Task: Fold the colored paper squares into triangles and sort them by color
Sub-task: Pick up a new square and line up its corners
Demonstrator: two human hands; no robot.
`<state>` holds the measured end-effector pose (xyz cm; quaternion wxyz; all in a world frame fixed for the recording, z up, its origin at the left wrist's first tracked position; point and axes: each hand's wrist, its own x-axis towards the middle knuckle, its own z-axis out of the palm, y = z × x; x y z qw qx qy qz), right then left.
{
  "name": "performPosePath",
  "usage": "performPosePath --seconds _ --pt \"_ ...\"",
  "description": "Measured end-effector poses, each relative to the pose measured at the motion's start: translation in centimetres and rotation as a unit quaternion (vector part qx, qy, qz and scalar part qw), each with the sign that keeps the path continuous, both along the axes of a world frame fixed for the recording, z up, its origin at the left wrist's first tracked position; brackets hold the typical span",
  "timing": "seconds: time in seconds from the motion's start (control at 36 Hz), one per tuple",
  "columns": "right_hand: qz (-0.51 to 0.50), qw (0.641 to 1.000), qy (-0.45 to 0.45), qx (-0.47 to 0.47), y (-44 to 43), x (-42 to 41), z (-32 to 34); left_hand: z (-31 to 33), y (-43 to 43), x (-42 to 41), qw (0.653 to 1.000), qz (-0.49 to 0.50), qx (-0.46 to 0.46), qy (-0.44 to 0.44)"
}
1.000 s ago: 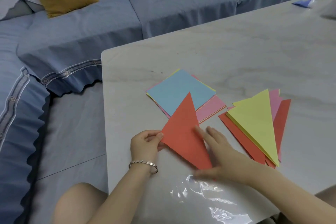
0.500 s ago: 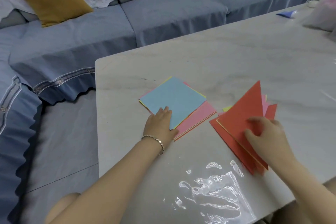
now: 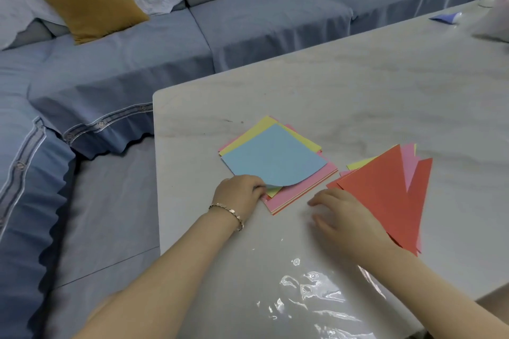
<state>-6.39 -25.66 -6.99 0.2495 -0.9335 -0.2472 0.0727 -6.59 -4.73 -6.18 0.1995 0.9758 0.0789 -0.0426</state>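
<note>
we see left hand (image 3: 239,192) pinching the blue square's (image 3: 275,159) near corner, curled up off the stack (image 3: 303,190) on the surface (image 3: 358,91); right hand (image 3: 344,217) flat, empty, by the triangle pile (image 3: 385,195). risk: yellow sheet (image 3: 264,129) underneath lifts too, stack skews

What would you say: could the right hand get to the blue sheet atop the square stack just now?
Probably yes: the right hand is open beside the stack, and nothing lies between it and the blue sheet, whose near corner the left hand pinches up.
</note>
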Motion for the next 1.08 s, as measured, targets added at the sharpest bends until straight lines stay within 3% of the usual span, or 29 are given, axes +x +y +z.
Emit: performPosePath --seconds 0.08,0.19,0.25,0.33,0.42,0.53,0.67,0.75,0.86,0.97,1.08 --pt "0.01 0.998 -0.059 0.028 1.0 0.1 -0.4 0.1 -0.4 -1.2 0.997 -0.051 0.033 -0.037" --pt "0.071 0.988 -0.13 0.044 2.0 0.2 -0.9 0.1 -1.3 -3.8 0.993 -0.101 -0.025 -0.049" --pt "0.1 0.986 -0.118 0.06 2.2 0.0 -0.7 0.4 -1.8 -5.1 0.992 -0.093 -0.077 -0.039" --pt "0.133 0.988 -0.064 0.049 1.9 -0.6 -1.0 0.3 -1.6 -5.9 0.987 -0.002 -0.156 -0.05" --pt "0.127 0.991 -0.011 0.029 1.4 -1.2 -1.5 -0.5 -0.4 -5.1 0.984 0.086 -0.142 -0.059" --pt "0.135 0.99 0.021 0.015 0.7 -1.9 -2.2 -1.7 1.0 -3.5 0.978 0.173 -0.118 0.014" --pt "0.146 0.988 0.034 0.023 0.2 -2.1 -2.6 -1.7 0.8 -1.6 0.95 0.223 -0.217 0.015" --pt "0.145 0.989 0.033 0.019 0.3 -2.0 -2.5 -1.2 0.5 -0.7 0.941 0.228 -0.25 0.03" --pt "0.146 0.989 0.022 0.019 0.3 -1.9 -2.5 -0.8 0.3 -0.1 0.95 0.217 -0.224 0.022" --pt "0.146 0.989 0.027 0.025 0.2 -1.9 -2.6 -0.1 0.0 -0.4 0.969 0.183 -0.166 -0.026" --pt "0.136 0.988 0.061 0.049 0.1 -2.0 -2.1 0.0 -0.2 -1.4 0.965 0.169 -0.19 -0.06"
